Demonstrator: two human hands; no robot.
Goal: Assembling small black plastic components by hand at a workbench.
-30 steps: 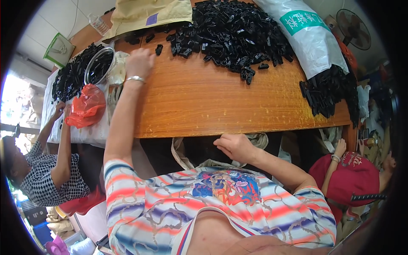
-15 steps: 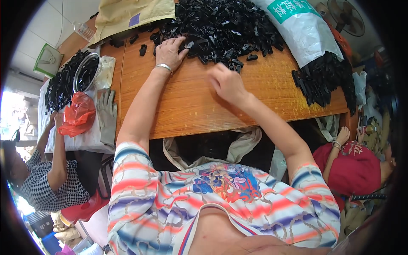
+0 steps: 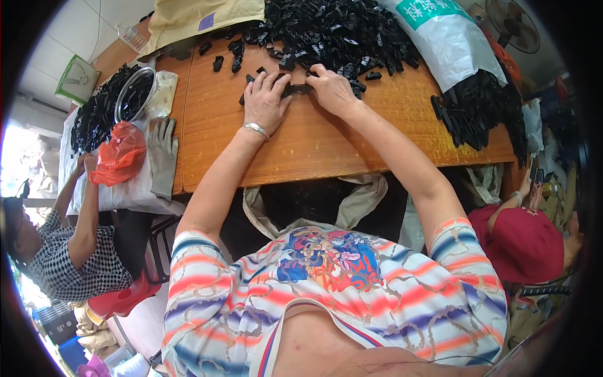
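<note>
A brown wooden surface [image 3: 326, 144] carries a big heap of small black plastic parts [image 3: 339, 31] along its far edge, under a white woven sack [image 3: 446, 38]. Its near half lies bare. Both the left hand [image 3: 267, 100] and right hand [image 3: 330, 88] pinch one narrow black plastic strip [image 3: 300, 90] at the heap's near edge.

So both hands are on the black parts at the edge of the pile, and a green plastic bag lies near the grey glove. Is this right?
Not quite: the head view shows the plastic bag near the grey glove is red-orange. Both the left hand and right hand do rest on black parts at the pile's edge.
</note>
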